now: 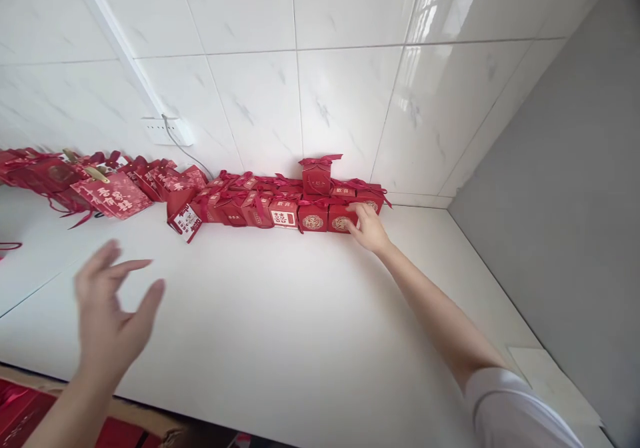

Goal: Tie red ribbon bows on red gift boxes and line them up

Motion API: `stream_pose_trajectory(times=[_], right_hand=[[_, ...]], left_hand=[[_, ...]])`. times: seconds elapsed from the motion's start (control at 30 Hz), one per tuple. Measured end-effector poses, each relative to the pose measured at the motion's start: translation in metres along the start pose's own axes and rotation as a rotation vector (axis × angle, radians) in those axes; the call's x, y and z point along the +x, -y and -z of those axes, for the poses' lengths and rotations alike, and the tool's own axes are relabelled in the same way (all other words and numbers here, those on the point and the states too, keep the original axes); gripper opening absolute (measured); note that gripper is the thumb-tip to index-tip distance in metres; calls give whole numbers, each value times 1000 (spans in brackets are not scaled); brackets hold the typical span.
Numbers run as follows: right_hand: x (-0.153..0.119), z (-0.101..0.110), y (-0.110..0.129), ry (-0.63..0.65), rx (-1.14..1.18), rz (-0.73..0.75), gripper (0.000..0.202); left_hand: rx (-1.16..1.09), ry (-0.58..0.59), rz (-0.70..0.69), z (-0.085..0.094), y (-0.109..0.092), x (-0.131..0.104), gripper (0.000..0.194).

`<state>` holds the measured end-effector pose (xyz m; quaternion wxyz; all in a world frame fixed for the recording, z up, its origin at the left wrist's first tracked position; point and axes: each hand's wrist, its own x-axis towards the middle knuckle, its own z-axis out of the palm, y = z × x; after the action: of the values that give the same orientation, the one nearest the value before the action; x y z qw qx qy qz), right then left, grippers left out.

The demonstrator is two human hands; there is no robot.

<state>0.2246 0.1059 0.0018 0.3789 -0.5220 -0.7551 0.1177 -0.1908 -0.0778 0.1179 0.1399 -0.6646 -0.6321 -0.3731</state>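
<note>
Red gift boxes with ribbon bows stand packed in a row against the wall. My right hand [371, 229] is at the right end of the row, with thumb and fingers closed on the corner of a red gift box [339, 221] bearing a round gold print. Part of that box is hidden behind my fingers. A single red box [317, 176] stands on top of the row. My left hand [113, 315] is raised over the white tabletop [260, 315], open with fingers apart, slightly blurred and holding nothing.
Left of the row, one box [184, 216] sits tilted, and several red printed bags [113, 195] lie further left. A wall socket [167, 131] has a grey cable. Below the front edge, a cardboard carton [150, 418] holds red boxes. A grey panel [565, 188] bounds the right side.
</note>
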Motion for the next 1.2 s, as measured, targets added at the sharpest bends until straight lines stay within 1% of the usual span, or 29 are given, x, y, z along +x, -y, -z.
stream_pose_trajectory(times=[0.1, 0.2, 0.27, 0.33, 0.4, 0.5, 0.6, 0.67, 0.7, 0.73, 0.77, 0.8, 0.83, 0.87, 0.93, 0.97, 1.0, 1.03, 1.1, 1.13, 1.17, 1.2], right_hand=[[35, -11, -8, -20, -72, -66, 48], [52, -22, -15, 23, -115, -93, 60], [54, -24, -19, 54, -136, -95, 68], [51, -23, -21, 79, -156, -93, 74], [44, -20, -20, 101, -172, -88, 76], [30, -13, -12, 129, -185, -87, 82], [9, 0, 2, 186, -167, -68, 91], [-7, 14, 15, 263, -129, -20, 98], [-15, 24, 22, 325, -97, 19, 98], [-22, 35, 28, 426, -27, 68, 97], [-29, 46, 35, 499, 50, 100, 95], [-35, 57, 41, 557, 127, 108, 91], [-40, 69, 47, 575, 183, 96, 85], [-45, 79, 52, 542, 212, 78, 78], [-52, 94, 61, 421, 225, 13, 60], [-56, 99, 64, 382, 207, -31, 46], [-60, 102, 67, 379, 179, -75, 33], [-63, 103, 70, 408, 159, -112, 24], [-70, 100, 75, 532, 166, -145, 21], [-72, 97, 76, 594, 190, -145, 20], [-74, 94, 78, 639, 216, -142, 18], [-76, 92, 79, 663, 232, -139, 16]], left_hand=[[-159, 113, -127, -21, -29, 0, 31], [-267, 254, -179, -33, -53, 0, 30], [-333, 345, -177, -37, -64, -1, 30], [-373, 405, -162, -40, -71, 1, 30], [-406, 425, -163, -41, -78, 5, 30], [-478, 437, -187, -43, -93, 18, 31], [-547, 452, -222, -44, -114, 36, 32], [-580, 474, -258, -45, -128, 51, 33], [-592, 501, -273, -46, -136, 58, 34], [-606, 536, -284, -47, -143, 66, 34], [-624, 579, -292, -49, -150, 74, 34], [-647, 628, -295, -52, -156, 82, 33], [-679, 664, -302, -55, -161, 89, 33], [-715, 687, -311, -61, -165, 94, 31], [-778, 701, -322, -76, -170, 101, 27], [-792, 700, -315, -87, -171, 100, 26], [-792, 704, -293, -100, -171, 98, 24], [-774, 706, -259, -115, -170, 93, 23], [-726, 696, -185, -145, -167, 77, 20], [-691, 664, -156, -160, -165, 67, 19], [-656, 644, -137, -172, -163, 57, 19], [-639, 650, -119, -181, -162, 47, 20]])
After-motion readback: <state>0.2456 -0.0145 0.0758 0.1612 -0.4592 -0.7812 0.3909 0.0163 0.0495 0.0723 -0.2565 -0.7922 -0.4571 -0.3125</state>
